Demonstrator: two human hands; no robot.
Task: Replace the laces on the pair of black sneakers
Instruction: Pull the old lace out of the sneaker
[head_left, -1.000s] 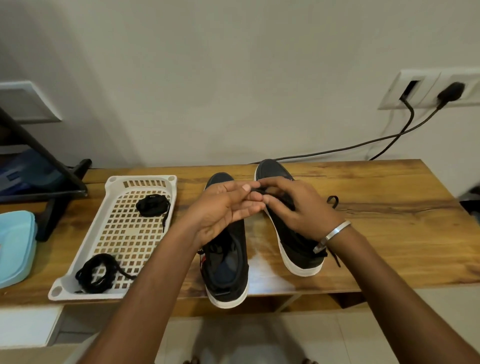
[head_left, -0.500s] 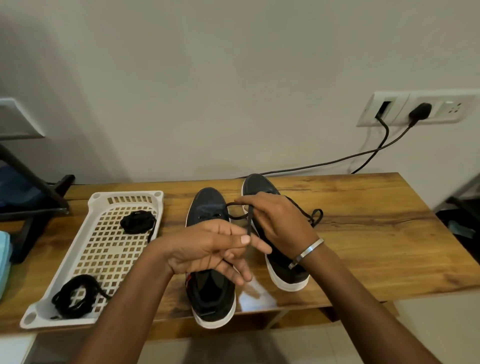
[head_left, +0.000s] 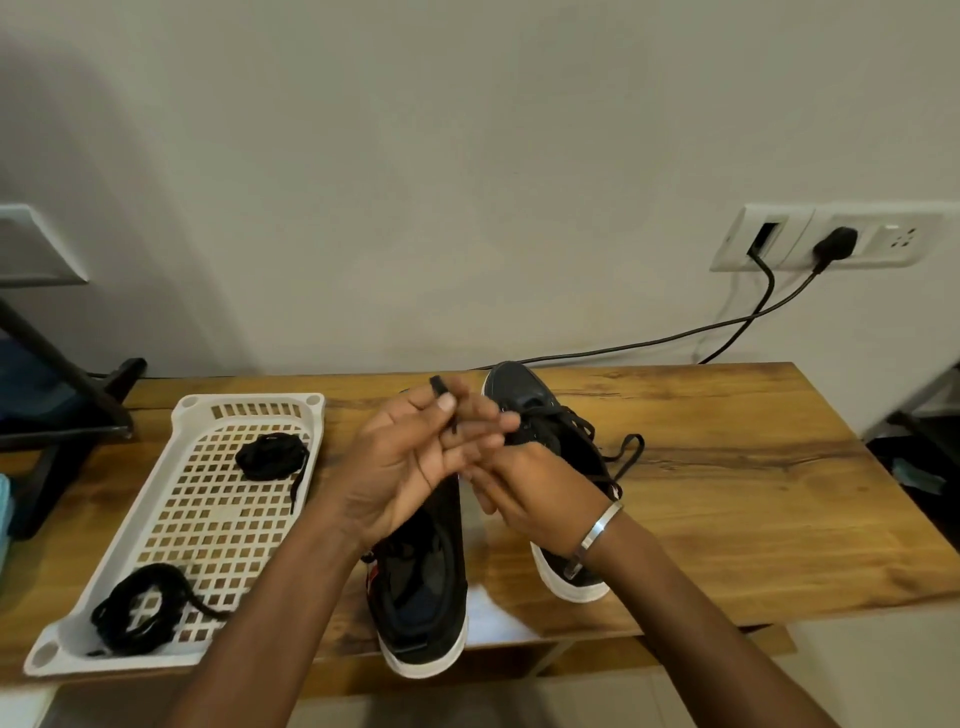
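Sneakers: we are seeing the black pair lying side by side, apart, at the middle of the desk (head_left: 753, 467), toes pointing to the wall; the left sneaker (head_left: 426, 613) is nearer us, the right sneaker (head_left: 524, 395) is set further back.
Desk: we are looking down on a wooden top standing against a pale wall.
Tray: a white perforated tray (head_left: 171, 519) is sitting on the desk left of the sneakers, well apart from them.
Left hand: our left hand (head_left: 410, 462) is hovering above the left sneaker's toe, its fingers (head_left: 445, 402) curling round a black lace (head_left: 451, 410) and pinching it, the lace tip sticking up past the thumb.
Right hand: our right hand (head_left: 540, 488) is resting over the right sneaker's eyelets; we cannot tell whether it is gripping anything, its fingertips being hidden.
Bracelet: a metal bracelet (head_left: 597, 530) is circling the right wrist.
Coiled laces: one bundle (head_left: 270, 456) is lying at the tray's far end, another (head_left: 140, 608) at its near end.
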